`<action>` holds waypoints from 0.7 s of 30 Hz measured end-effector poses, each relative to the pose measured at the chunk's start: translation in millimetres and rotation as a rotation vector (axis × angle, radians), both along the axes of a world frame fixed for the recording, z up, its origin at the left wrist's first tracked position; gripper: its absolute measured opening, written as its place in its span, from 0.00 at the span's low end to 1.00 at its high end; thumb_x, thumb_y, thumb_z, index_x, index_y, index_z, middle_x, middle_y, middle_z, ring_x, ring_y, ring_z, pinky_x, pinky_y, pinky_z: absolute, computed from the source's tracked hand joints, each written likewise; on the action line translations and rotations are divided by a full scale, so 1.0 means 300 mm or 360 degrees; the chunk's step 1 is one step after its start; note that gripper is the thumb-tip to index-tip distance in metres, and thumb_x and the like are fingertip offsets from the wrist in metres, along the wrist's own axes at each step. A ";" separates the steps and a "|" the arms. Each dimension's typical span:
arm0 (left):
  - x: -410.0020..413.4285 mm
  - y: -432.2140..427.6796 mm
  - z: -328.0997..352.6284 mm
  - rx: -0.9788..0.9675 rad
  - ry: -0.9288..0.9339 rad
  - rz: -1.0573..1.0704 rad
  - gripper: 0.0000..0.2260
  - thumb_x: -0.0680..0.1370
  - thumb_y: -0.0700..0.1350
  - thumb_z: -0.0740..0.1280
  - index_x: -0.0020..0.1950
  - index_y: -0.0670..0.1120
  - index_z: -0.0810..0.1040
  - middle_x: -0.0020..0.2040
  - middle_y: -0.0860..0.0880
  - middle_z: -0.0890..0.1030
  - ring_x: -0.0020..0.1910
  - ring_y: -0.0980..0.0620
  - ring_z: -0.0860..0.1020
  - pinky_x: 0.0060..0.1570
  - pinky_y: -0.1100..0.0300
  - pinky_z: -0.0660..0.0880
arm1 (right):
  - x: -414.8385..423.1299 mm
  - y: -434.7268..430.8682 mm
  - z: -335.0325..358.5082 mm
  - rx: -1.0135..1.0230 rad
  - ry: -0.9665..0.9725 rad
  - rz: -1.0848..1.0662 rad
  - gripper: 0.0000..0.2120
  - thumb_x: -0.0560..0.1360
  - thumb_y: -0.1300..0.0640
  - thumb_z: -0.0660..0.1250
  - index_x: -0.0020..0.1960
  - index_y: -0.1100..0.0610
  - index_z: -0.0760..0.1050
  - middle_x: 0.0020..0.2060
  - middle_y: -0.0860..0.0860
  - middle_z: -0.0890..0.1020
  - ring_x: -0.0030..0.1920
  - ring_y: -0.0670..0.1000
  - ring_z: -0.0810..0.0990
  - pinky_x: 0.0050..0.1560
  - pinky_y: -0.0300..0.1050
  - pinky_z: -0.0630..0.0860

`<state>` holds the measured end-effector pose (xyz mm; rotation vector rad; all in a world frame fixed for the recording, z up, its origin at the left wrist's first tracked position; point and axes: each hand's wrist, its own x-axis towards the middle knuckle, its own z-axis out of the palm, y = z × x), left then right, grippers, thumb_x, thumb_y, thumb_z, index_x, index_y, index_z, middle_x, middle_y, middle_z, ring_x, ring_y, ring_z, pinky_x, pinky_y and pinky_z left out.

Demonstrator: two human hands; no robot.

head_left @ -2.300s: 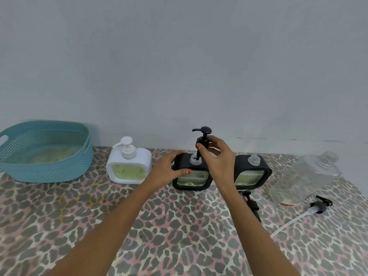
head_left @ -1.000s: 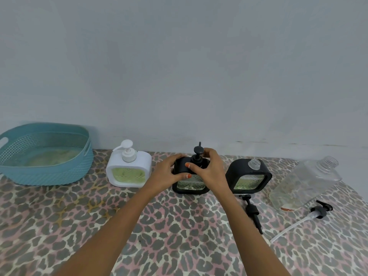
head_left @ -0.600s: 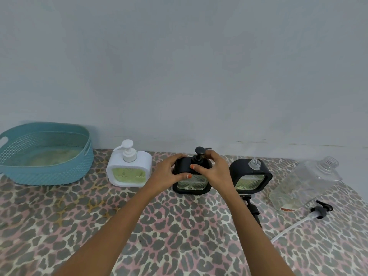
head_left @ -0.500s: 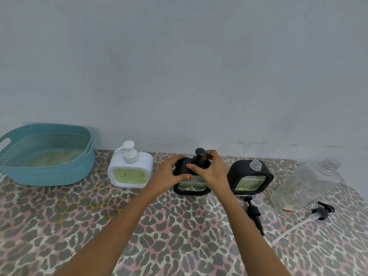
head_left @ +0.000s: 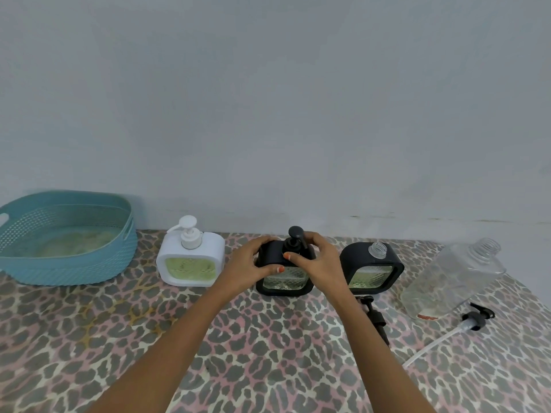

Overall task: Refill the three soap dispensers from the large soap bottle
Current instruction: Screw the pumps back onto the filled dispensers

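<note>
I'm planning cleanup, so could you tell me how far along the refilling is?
Done: the white dispenser holds green soap, pump on. In hand: the left hand steadies the middle dispenser while the right hand grips its pump. Left: the right dispenser has an open neck, a loose pump on the table before it. The large bottle lies uncapped, nearly empty.

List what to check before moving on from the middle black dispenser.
1. The middle black dispenser is steadied by the left hand: ok.
2. Its pump sits in the neck, with the right hand gripping it: ok.
3. That pump is screwed fully tight: cannot tell.
4. The right black dispenser is capped: not ok, neck open.
5. The loose black pump lies on the table before it: ok.
6. The white dispenser is capped: ok.
</note>
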<state>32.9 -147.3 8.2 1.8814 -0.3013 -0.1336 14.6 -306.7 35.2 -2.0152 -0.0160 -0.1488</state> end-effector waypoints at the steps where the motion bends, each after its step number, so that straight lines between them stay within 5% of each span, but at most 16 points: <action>1: 0.001 0.001 -0.002 0.0008 0.0002 0.0002 0.22 0.69 0.43 0.74 0.56 0.58 0.69 0.54 0.59 0.72 0.59 0.57 0.70 0.61 0.59 0.68 | 0.008 0.012 -0.009 -0.0027 -0.0026 -0.0048 0.17 0.68 0.60 0.74 0.54 0.58 0.73 0.47 0.50 0.78 0.45 0.43 0.75 0.43 0.25 0.70; 7: 0.004 0.002 -0.001 0.0018 0.0000 0.0001 0.23 0.69 0.43 0.73 0.60 0.55 0.70 0.56 0.58 0.72 0.58 0.59 0.69 0.59 0.62 0.67 | 0.019 0.031 -0.011 -0.0176 -0.0045 0.0056 0.14 0.69 0.55 0.72 0.51 0.55 0.72 0.48 0.53 0.77 0.50 0.52 0.76 0.52 0.46 0.74; 9: 0.004 0.002 -0.002 0.0010 0.0000 -0.0003 0.22 0.69 0.42 0.73 0.56 0.58 0.69 0.55 0.60 0.72 0.58 0.59 0.70 0.59 0.62 0.67 | 0.011 0.007 0.004 -0.0136 0.0052 0.0215 0.12 0.72 0.57 0.70 0.55 0.56 0.74 0.49 0.53 0.80 0.51 0.51 0.78 0.53 0.43 0.75; 13: 0.004 0.002 -0.005 -0.0010 -0.0008 0.0000 0.22 0.69 0.42 0.73 0.53 0.62 0.68 0.52 0.64 0.72 0.57 0.59 0.71 0.58 0.62 0.68 | 0.007 -0.039 0.026 -0.0104 0.0093 0.0308 0.13 0.75 0.61 0.66 0.59 0.58 0.74 0.49 0.47 0.78 0.46 0.35 0.74 0.44 0.20 0.68; 17: 0.001 0.001 -0.001 -0.0007 -0.0017 0.0005 0.22 0.69 0.42 0.74 0.51 0.64 0.68 0.51 0.66 0.71 0.56 0.59 0.71 0.56 0.64 0.67 | 0.012 -0.025 0.016 -0.0187 -0.0022 0.0207 0.11 0.73 0.59 0.68 0.55 0.59 0.76 0.47 0.50 0.76 0.46 0.43 0.73 0.43 0.21 0.65; 21: -0.002 -0.001 -0.001 0.0001 0.0014 0.0023 0.23 0.69 0.42 0.73 0.60 0.54 0.70 0.54 0.60 0.71 0.57 0.59 0.69 0.57 0.63 0.66 | 0.017 0.010 -0.002 -0.0172 -0.0090 -0.0002 0.12 0.70 0.58 0.72 0.53 0.59 0.77 0.44 0.51 0.73 0.43 0.44 0.72 0.41 0.23 0.66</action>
